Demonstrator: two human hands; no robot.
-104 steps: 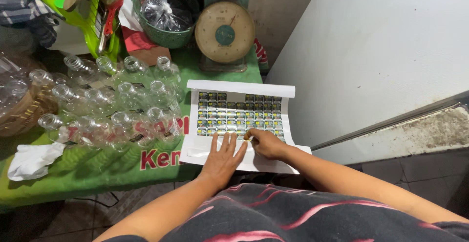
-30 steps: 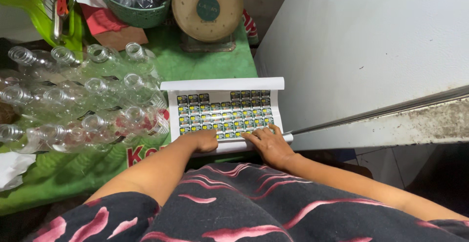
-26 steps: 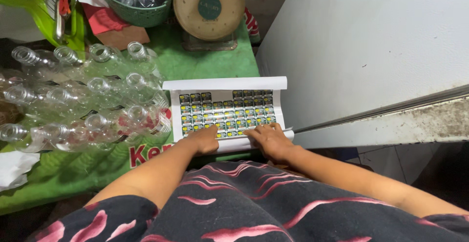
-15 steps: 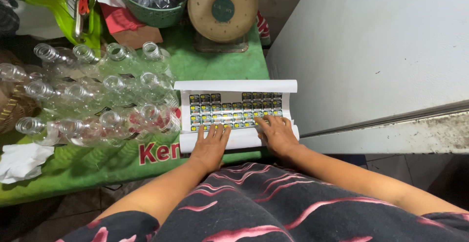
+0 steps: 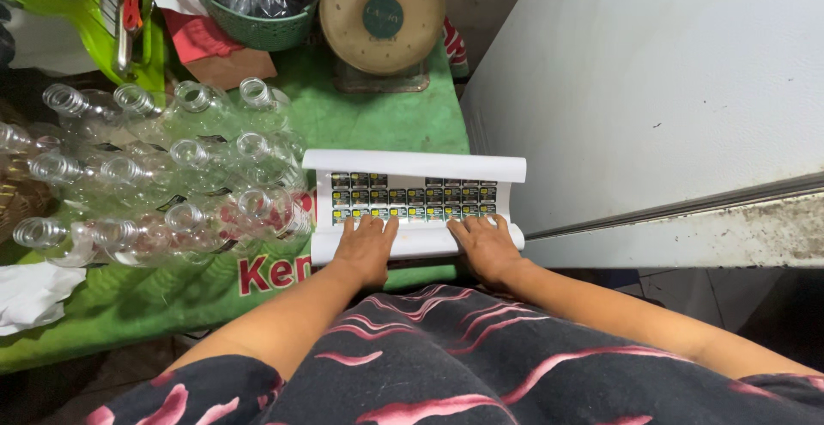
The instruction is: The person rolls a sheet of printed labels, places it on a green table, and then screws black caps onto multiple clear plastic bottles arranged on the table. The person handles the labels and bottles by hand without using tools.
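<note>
So the person's got both hands flat on a sticker sheet, a white sheet with rows of small dark and yellow labels printed across the middle. It lies on the green-covered table, right at the near edge, with its right end reaching the table's corner beside a big white panel. The sheet's far edge curls up a bit into a roll.

Left hand is palm down on the sheet's near left part, fingers laid out flat and slightly fanned, tips reaching the bottom row of labels. Right hand is doing the same on the near right part, fingers loosely spread and pressing the paper down. Neither hand is pinching or gripping anything, just resting on the sheet.

Just left of the sheet there's a whole bunch of clear plastic bottles, empty and without caps, lying on their sides in rough rows, the nearest ones almost touching the sheet's left edge. Behind the sheet sits a round dial weighing scale with a cream face. Left of that, a green basket with crumpled clear plastic bags in it. Some white cloth or paper sits at the far left near edge. The person's wearing a dark top with pink streaks.
</note>
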